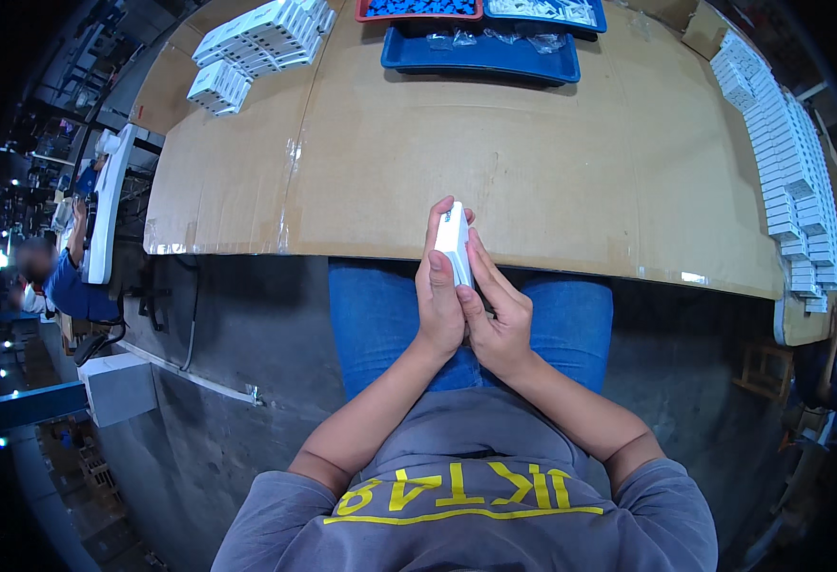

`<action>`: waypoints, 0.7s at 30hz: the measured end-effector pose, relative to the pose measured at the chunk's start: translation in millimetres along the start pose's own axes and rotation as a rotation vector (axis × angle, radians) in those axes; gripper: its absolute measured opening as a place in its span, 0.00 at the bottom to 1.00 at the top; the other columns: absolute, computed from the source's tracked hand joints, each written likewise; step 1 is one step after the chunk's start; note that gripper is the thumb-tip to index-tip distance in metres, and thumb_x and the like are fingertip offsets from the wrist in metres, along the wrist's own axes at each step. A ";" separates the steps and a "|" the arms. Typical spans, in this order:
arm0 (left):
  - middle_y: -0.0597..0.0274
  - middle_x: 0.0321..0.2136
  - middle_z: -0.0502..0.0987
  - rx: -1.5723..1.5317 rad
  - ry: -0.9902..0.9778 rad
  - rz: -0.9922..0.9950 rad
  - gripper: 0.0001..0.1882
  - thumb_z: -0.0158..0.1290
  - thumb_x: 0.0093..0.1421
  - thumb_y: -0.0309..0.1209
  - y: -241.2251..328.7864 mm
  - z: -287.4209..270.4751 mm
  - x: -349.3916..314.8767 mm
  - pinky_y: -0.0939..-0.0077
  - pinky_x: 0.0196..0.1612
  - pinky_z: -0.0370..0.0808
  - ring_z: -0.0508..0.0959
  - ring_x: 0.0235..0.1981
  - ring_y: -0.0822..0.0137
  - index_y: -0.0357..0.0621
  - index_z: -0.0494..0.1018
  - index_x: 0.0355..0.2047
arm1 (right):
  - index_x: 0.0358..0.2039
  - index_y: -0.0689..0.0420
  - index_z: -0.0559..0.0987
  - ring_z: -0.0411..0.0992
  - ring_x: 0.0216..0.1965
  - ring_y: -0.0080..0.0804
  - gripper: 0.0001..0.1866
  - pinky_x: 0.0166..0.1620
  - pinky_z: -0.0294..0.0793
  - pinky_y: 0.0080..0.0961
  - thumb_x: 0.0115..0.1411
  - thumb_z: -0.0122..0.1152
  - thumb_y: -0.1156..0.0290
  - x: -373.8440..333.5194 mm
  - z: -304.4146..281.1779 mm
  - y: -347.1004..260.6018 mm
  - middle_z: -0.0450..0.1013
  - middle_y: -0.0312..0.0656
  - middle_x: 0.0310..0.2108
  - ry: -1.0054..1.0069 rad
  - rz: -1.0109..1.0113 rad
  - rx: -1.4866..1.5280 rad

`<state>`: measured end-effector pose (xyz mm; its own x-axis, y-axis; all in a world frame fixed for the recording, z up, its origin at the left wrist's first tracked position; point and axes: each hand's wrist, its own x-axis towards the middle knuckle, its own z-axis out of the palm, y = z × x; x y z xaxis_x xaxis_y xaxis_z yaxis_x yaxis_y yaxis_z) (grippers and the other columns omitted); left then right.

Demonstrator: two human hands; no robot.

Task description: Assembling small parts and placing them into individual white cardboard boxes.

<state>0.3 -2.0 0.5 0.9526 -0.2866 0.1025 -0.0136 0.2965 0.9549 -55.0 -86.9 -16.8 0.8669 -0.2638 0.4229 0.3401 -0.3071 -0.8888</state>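
Observation:
Between my two hands is a small white rectangular piece, perhaps a plastic housing; its exact kind I cannot make out. It stands tilted, its far end pointing away from me, just over the table's near edge. My left hand wraps its left side, with fingertips curling over the far end and the thumb along the near face. My right hand presses against its right side, fingers together and thumb beside the left thumb. The palms hide its lower part.
A cardboard-covered table spreads before me. At its back stand a blue tray with clear plastic bits, a red tray of blue pieces and stacked white units. More white units line the right edge. A person sits far left.

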 end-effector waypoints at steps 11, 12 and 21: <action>0.49 0.63 0.68 0.010 -0.013 -0.063 0.51 0.34 0.70 0.72 -11.0 -4.3 -3.9 0.63 0.72 0.58 0.65 0.68 0.59 0.38 0.52 0.74 | 0.65 0.72 0.71 0.72 0.64 0.59 0.24 0.61 0.77 0.38 0.72 0.57 0.74 -4.5 -2.6 12.9 0.68 0.69 0.64 -0.001 -0.022 -0.048; 0.49 0.63 0.68 -0.074 -0.001 -0.085 0.50 0.34 0.71 0.71 -13.4 -4.8 -4.0 0.63 0.72 0.58 0.65 0.68 0.58 0.38 0.52 0.74 | 0.65 0.73 0.71 0.73 0.64 0.59 0.24 0.61 0.77 0.38 0.72 0.56 0.74 -4.2 -3.4 14.1 0.69 0.69 0.64 -0.015 -0.016 -0.042; 0.50 0.64 0.68 -0.060 0.056 -0.077 0.45 0.34 0.74 0.66 -14.6 -10.8 5.1 0.64 0.71 0.61 0.67 0.66 0.61 0.44 0.50 0.77 | 0.65 0.68 0.73 0.70 0.68 0.41 0.22 0.67 0.70 0.34 0.77 0.52 0.68 5.1 8.2 8.7 0.70 0.56 0.67 0.017 0.272 0.304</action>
<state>8.6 2.0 -15.9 0.9656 -0.2598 0.0125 0.0766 0.3299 0.9409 -44.6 -83.4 -23.8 0.9349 -0.3139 0.1656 0.1936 0.0600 -0.9792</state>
